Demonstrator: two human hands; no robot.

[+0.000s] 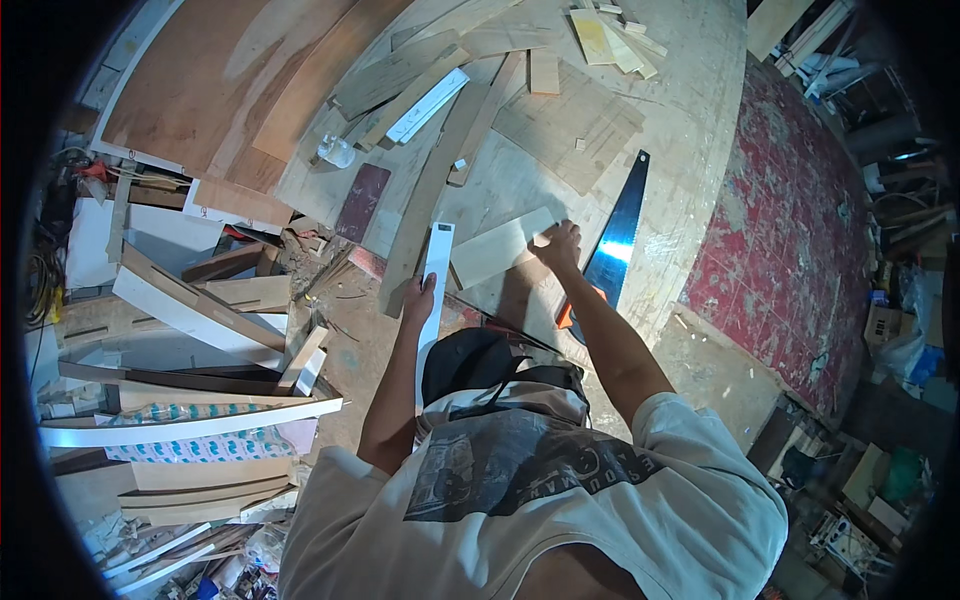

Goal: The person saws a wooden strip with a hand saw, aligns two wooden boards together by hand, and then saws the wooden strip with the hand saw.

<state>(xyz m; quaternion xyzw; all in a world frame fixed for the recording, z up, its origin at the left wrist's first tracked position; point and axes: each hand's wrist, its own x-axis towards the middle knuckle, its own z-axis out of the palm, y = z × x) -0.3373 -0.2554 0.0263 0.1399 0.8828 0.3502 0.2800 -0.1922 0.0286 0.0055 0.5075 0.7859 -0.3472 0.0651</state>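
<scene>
My left hand (419,296) is closed round a long, narrow white strip (436,262) with a small dark mark near its far end. The strip's near end runs down beside my body and is partly hidden. My right hand (557,246) grips the right end of a pale flat wooden board (500,248), fingers curled at its edge. That board lies on the worktable, slanting up to the right. Just right of my right hand is a handsaw (621,232), its blade pointing away; my forearm partly covers its orange handle (568,314).
Long wooden planks (432,200) and a thin plywood square (570,125) lie across the worktable (685,150). A clear bottle (336,151) stands near a dark red plate (362,202). Stacked offcuts (200,310) fill the left; a worn red panel (775,230) lies right.
</scene>
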